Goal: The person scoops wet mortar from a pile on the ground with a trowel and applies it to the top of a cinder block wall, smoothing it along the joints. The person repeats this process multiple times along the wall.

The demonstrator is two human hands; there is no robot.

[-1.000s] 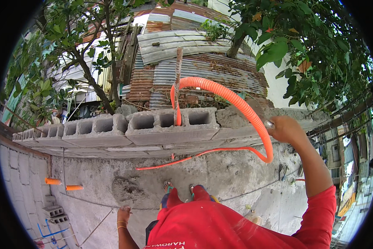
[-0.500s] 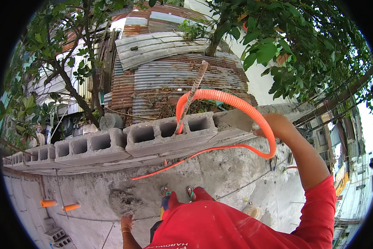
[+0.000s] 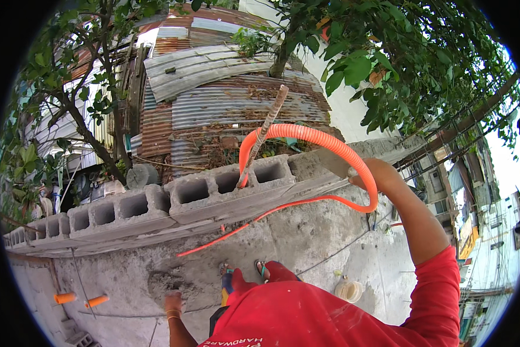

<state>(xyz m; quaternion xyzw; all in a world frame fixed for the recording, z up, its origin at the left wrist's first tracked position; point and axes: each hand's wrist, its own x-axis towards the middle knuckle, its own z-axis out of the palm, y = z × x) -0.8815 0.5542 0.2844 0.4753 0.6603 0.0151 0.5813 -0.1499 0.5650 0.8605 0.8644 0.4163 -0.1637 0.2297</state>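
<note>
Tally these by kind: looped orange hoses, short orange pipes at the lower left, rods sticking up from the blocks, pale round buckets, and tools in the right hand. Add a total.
Looped orange hose: 1
Short orange pipes: 2
Upright rod: 1
Pale round bucket: 1
Flat-bladed tool in the right hand: 1
Total: 6

Block wall (image 3: 127, 232) runs across, standing by the grey concrete floor (image 3: 312, 240). Top course: hollow blocks (image 3: 210, 189), cavities upward; rough grey mortar (image 3: 304, 166) just right of the endmost. Rusty rod (image 3: 264, 130) and orange corrugated tube (image 3: 329, 140) rise from one cavity. Floor, as I see it: dark grey patch (image 3: 168, 284), sandalled feet (image 3: 262, 269), pale bucket (image 3: 349, 291) to their right; loose block (image 3: 79, 339), far lower left.
</note>
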